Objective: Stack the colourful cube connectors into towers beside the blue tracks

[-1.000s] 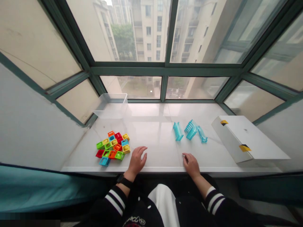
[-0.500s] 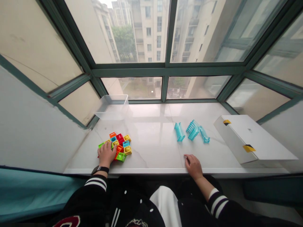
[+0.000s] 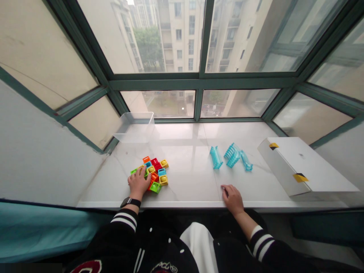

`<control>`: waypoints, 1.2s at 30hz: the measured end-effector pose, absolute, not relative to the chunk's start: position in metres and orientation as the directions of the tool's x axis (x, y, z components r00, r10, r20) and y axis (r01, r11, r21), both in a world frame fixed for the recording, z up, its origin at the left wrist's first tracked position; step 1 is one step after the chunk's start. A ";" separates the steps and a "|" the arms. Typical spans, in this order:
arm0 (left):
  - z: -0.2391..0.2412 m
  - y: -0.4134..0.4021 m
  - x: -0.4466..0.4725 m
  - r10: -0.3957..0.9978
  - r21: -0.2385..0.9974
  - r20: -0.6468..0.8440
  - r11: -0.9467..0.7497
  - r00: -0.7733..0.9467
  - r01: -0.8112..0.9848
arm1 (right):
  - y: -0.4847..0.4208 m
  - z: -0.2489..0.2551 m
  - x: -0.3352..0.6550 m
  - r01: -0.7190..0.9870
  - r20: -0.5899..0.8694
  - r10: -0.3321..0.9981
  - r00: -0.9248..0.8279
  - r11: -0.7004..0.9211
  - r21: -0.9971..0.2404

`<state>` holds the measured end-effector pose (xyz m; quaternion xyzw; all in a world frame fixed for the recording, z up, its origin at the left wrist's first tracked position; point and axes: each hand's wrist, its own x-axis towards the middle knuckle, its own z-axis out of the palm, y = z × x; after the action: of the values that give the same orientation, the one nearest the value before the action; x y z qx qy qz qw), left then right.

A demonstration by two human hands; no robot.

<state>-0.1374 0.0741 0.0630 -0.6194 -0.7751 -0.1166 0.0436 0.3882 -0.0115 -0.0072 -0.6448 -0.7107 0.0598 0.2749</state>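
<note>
A cluster of small coloured plastic blocks, red, orange, yellow, green and blue, lies on the white marble sill at the front left. My left hand rests flat on the left part of that cluster, fingers spread over the blocks and hiding some of them. My right hand lies on the sill near the front edge, fingers loosely curled, holding nothing. Three clear blue ridged pieces lie beyond my right hand, apart from it.
A clear plastic tub stands at the back left by the window. A white box with yellow tape lies at the right. Green window frames close the sill on three sides.
My left hand went from the sill's middle to the block cluster and slid the blocks to the right. My right hand has stayed where it was.
</note>
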 end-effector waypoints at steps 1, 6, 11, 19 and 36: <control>0.064 0.075 -0.128 0.956 0.127 0.205 0.188 -0.211 0.974 | -0.011 -0.008 0.389 0.885 0.310 0.950 -0.018 0.160 -0.437; 0.063 0.071 -0.078 0.969 0.152 0.204 0.108 -0.138 0.983 | -0.011 -0.008 0.389 0.884 0.309 0.951 -0.023 0.164 -0.439; 0.063 0.060 -0.041 0.969 0.183 0.228 0.052 -0.094 0.982 | -0.012 -0.005 0.387 0.885 0.310 0.951 -0.015 0.157 -0.438; 0.063 0.047 -0.013 0.972 0.204 0.233 -0.009 -0.039 0.979 | -0.012 -0.003 0.385 0.887 0.310 0.951 -0.013 0.154 -0.435; 0.055 0.027 0.037 0.957 0.190 0.287 -0.017 -0.039 0.982 | -0.012 0.037 0.297 0.545 0.264 0.908 -0.325 0.409 -0.732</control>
<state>0.0367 0.0273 0.0553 -0.6924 -0.7000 -0.1712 0.0356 0.2969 -0.0125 0.0367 -0.4728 -0.7684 0.2687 0.3374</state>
